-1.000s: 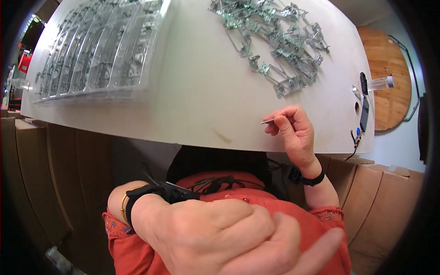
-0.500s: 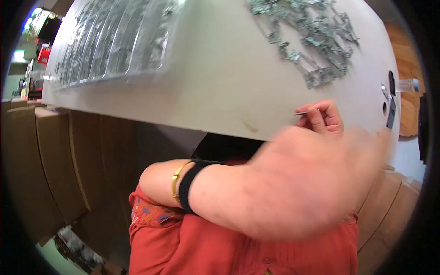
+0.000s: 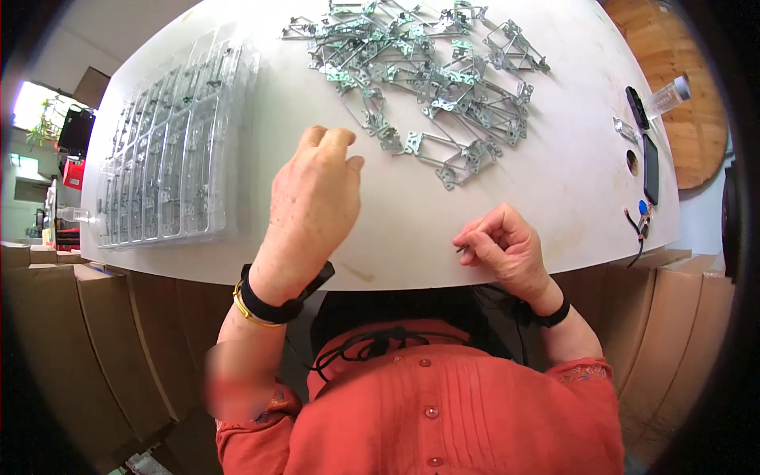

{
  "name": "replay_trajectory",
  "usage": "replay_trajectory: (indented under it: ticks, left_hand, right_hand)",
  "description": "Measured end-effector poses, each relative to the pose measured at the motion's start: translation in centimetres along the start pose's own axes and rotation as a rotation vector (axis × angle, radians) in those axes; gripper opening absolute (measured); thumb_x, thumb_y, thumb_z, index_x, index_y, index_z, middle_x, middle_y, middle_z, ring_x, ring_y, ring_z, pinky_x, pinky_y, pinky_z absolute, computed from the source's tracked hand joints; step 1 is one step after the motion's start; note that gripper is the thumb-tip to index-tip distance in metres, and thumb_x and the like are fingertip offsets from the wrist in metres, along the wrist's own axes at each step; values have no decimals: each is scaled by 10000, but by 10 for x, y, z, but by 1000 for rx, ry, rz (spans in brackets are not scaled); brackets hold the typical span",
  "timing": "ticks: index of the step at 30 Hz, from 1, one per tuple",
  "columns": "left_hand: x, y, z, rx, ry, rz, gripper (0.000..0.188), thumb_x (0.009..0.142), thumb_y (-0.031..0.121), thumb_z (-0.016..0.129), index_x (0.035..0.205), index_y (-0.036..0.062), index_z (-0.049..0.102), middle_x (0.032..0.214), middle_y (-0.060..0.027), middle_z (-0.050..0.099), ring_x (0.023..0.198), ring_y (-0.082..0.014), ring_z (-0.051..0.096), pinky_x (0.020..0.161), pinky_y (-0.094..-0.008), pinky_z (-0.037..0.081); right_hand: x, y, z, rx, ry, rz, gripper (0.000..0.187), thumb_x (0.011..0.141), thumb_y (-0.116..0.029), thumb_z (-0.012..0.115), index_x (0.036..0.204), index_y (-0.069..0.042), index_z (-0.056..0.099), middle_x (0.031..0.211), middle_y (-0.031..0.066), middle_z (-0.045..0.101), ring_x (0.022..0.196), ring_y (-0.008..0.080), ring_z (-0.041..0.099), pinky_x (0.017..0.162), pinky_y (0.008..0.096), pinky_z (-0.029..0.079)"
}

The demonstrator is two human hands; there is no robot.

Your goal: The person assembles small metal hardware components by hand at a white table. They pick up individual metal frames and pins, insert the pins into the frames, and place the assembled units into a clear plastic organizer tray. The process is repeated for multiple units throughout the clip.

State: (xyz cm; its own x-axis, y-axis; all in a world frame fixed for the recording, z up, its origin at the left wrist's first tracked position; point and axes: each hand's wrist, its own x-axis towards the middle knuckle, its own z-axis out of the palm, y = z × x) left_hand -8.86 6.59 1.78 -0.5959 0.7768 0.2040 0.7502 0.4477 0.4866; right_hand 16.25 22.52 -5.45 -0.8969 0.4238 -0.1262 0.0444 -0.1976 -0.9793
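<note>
So the thin dark piece point(image 3: 461, 249) was pinched in the right hand point(image 3: 503, 248), just a short end poking out past the fingertips, rest hidden. The metal brackets point(image 3: 459, 81) were a silvery-green tangle: flat plates with holes, joined by skinny rods, sprawled every which way on the white table point(image 3: 554, 190), a few straggling toward the near edge.

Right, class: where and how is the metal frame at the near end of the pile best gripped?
Probably pinch the metal frame by its thin near rod, coming from the person's side. That rod lies exposed along the edge, facing the white tabletop, while the frame's far side meets the tangled pile, where a grip could snag other parts.
</note>
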Motion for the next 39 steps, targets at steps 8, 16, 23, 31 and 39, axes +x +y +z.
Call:
replay_trajectory:
  ticks: [8,16,23,31,39]
  left_hand:
    - [32,-11,28,94,-39,-43,286,995,115,672,1246,-21,689,1073,-234,709,974,-420,705,886,-479,556]
    - [47,6,47,74,-28,-92,311,988,181,721,1195,-41,655,962,-237,721,906,-398,713,824,-469,551]
    - [44,0,65,-60,-57,-91,264,973,148,725,1141,-41,649,922,-224,723,825,-361,700,781,-448,553]
    - [42,-12,71,-257,22,-85,103,1005,53,686,1064,-27,660,848,-135,715,734,-196,681,678,-363,542]
    - [16,8,50,-475,41,-34,13,1036,-21,649,1039,-25,661,832,-63,698,725,-114,711,670,-262,590]
  right_hand:
    - [-1,4,-11,95,-118,18,111,1096,-114,688,1099,-46,600,1119,105,754,894,96,734,792,259,623]
    - [0,3,-13,65,-164,-24,99,1080,-81,704,1077,-24,622,1094,87,750,886,91,729,762,243,608]
    - [1,5,-17,-15,-220,-35,90,1089,-60,678,1100,-32,593,1127,136,756,879,105,725,789,269,622]
    - [0,4,-15,-46,-213,-50,103,1095,-79,676,1082,-38,583,1132,130,754,878,99,723,783,260,613]
    - [-1,5,-14,-76,-193,-61,89,1102,-80,663,1096,-39,583,1130,124,756,884,97,722,791,261,610]
